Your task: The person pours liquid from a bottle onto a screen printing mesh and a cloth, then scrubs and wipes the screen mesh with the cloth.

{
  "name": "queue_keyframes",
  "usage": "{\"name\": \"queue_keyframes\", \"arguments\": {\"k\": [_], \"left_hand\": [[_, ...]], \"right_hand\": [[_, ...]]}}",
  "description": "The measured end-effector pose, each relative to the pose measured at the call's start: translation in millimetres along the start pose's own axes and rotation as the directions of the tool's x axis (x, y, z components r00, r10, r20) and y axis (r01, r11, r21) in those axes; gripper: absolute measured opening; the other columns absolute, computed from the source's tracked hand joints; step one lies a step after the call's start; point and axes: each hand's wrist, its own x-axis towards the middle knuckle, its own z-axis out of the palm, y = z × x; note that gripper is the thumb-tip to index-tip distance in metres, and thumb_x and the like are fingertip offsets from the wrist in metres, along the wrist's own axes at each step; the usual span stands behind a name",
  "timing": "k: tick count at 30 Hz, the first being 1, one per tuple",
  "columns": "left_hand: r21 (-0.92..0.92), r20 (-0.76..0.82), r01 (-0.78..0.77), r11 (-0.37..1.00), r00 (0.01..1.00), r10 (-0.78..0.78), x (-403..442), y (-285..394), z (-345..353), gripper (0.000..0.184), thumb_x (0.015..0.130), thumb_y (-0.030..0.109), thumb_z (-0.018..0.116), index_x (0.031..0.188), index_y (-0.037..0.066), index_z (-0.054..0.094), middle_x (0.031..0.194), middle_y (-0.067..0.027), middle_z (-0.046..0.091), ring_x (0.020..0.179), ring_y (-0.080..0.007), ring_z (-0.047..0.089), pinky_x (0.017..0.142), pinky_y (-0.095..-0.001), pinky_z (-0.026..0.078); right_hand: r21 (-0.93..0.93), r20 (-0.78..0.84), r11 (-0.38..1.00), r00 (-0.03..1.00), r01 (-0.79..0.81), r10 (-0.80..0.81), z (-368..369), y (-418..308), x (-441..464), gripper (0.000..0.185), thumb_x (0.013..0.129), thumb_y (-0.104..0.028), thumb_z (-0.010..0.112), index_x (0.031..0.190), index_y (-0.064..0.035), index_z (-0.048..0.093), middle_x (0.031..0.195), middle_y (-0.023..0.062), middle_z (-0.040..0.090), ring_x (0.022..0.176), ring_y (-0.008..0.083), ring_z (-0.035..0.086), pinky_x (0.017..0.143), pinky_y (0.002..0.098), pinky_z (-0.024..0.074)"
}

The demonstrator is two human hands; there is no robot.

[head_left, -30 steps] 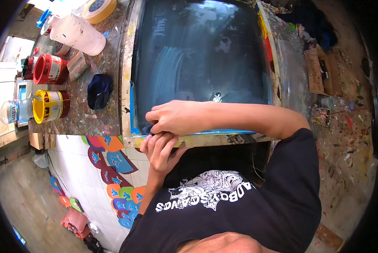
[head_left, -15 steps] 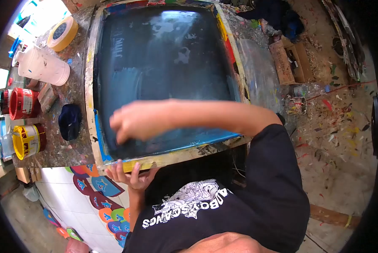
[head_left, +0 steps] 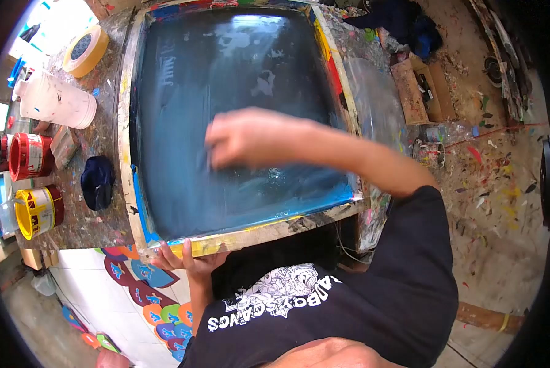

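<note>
A large silk-screen printing frame (head_left: 275,228), wooden with paint-stained edges, lies tilted across the bench, its dark blue-grey mesh (head_left: 183,122) streaked and wet-looking. My left hand (head_left: 186,259) grips the frame's near left corner, fingers up over the wood. Over the middle of the mesh is my right hand (head_left: 241,138), blurred by motion, with its fingers curled closed. Whatever they press against the mesh is hidden under the hand. Blue paint or tape lines the frame's lower left inner edge, and wet droplets glint right of my right hand.
On the paint-spattered bench (head_left: 112,224) at left are a tape roll (head_left: 94,55), a whitish plastic jug (head_left: 60,101), a red paint can (head_left: 23,156), a yellow paint can (head_left: 39,211) and a dark blue cloth-like item (head_left: 97,183). A cardboard box (head_left: 404,80) stands at right.
My right hand has moved from the mesh's lower left up and right to its middle. The frame has shifted slightly, its near right edge lower. My left hand keeps its hold.
</note>
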Motion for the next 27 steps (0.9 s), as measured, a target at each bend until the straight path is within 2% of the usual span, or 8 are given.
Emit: {"name": "queue_keyframes", "arguments": {"k": [3, 7, 8, 11, 15, 21, 25, 27], "left_hand": [[0.018, 0.0, 0.032, 0.999, 0.999, -0.032, 15.7, 10.1, -1.1, 0.107, 0.079, 0.089, 0.059, 0.14, 0.003, 0.041, 0.155, -0.0345, 0.031, 0.151, -0.0437, 0.021, 0.123, -0.062, 0.003], [0.018, -0.051, 0.002, 1.0, 0.999, -0.001, 29.6, 14.9, 0.1, 0.105, 0.08, 0.088, 0.057, 0.139, 0.002, 0.043, 0.154, -0.0343, 0.032, 0.149, -0.0434, 0.023, 0.122, -0.0625, 0.005], [0.034, -0.054, -0.068, 0.997, 0.996, 0.07, 40.1, 18.8, -0.5, 0.106, 0.08, 0.089, 0.057, 0.139, 0.002, 0.043, 0.153, -0.034, 0.033, 0.149, -0.0433, 0.023, 0.122, -0.0629, 0.006], [0.031, 0.008, 0.04, 0.999, 0.999, -0.041, 8.5, 12.1, 0.9, 0.107, 0.08, 0.09, 0.055, 0.139, 0.002, 0.042, 0.153, -0.0328, 0.033, 0.148, -0.0432, 0.024, 0.122, -0.0637, 0.008], [0.001, -0.068, 0.035, 0.999, 0.997, -0.035, 20.1, 14.1, 4.4, 0.105, 0.081, 0.091, 0.052, 0.137, 0.002, 0.044, 0.149, -0.0295, 0.036, 0.146, -0.0442, 0.029, 0.121, -0.0646, 0.01], [0.084, -0.04, 0.025, 0.996, 0.999, -0.021, 22.2, 16.1, 0.5, 0.107, 0.08, 0.094, 0.048, 0.137, 0.003, 0.044, 0.15, -0.0284, 0.038, 0.144, -0.0436, 0.033, 0.12, -0.0648, 0.011], [0.046, -0.054, 0.018, 0.999, 0.998, -0.015, 24.9, 16.6, 0.0, 0.105, 0.081, 0.092, 0.05, 0.137, 0.003, 0.045, 0.148, -0.0286, 0.04, 0.144, -0.0429, 0.033, 0.121, -0.0644, 0.01], [0.032, -0.062, 0.0, 0.999, 0.998, 0.002, 23.4, 15.9, 2.3, 0.101, 0.083, 0.089, 0.051, 0.136, 0.003, 0.045, 0.147, -0.0295, 0.041, 0.144, -0.0424, 0.033, 0.121, -0.0643, 0.01]], "right_hand": [[-0.225, -0.232, 0.935, 0.947, -0.274, 0.221, -12.1, 63.4, -13.3, 0.031, 0.076, 0.001, 0.067, 0.102, -0.013, 0.076, 0.111, 0.0081, 0.066, 0.099, 0.029, 0.065, 0.087, 0.0377, 0.0575], [0.016, -0.019, 1.0, 1.0, 0.016, -0.015, 6.1, -32.6, -15.9, 0.018, 0.081, -0.004, 0.066, 0.095, -0.0135, 0.073, 0.105, 0.006, 0.063, 0.099, 0.0242, 0.064, 0.083, 0.0358, 0.0586], [0.152, -0.04, 0.982, 0.994, 0.111, -0.106, 16.7, -53.0, -18.0, 0.013, 0.083, -0.008, 0.067, 0.093, -0.0131, 0.073, 0.106, 0.0057, 0.064, 0.101, 0.0233, 0.065, 0.083, 0.0358, 0.0589], [0.129, -0.104, 0.985, 0.989, 0.114, -0.1, 5.1, -31.1, -37.3, 0.013, 0.083, -0.009, 0.069, 0.094, -0.0104, 0.076, 0.108, 0.0071, 0.068, 0.101, 0.0242, 0.067, 0.087, 0.035, 0.0588], [-0.162, -0.257, 0.958, 0.947, -0.237, 0.191, -12.5, 24.5, -57.6, 0.017, 0.078, -0.003, 0.067, 0.091, -0.0089, 0.076, 0.109, 0.0087, 0.07, 0.104, 0.0281, 0.067, 0.09, 0.0388, 0.0587], [0.106, -0.106, 0.981, 0.983, 0.164, -0.153, 10.5, -59.5, -77.4, 0.01, 0.08, -0.006, 0.067, 0.089, -0.0087, 0.072, 0.118, 0.0068, 0.071, 0.121, 0.0273, 0.066, 0.104, 0.0348, 0.057], [-0.159, -0.099, 0.964, 0.975, -0.214, 0.2, -27.4, 20.8, -102.1, 0.017, 0.083, -0.002, 0.066, 0.098, -0.0059, 0.073, 0.128, 0.01, 0.071, 0.121, 0.0242, 0.067, 0.104, 0.0351, 0.0566], [-0.266, -0.11, 0.934, 0.97, -0.238, 0.216, -26.0, 18.3, -97.7, 0.024, 0.079, -0.004, 0.068, 0.102, -0.0028, 0.072, 0.131, 0.0127, 0.069, 0.124, 0.0264, 0.066, 0.105, 0.0361, 0.0563]]}}
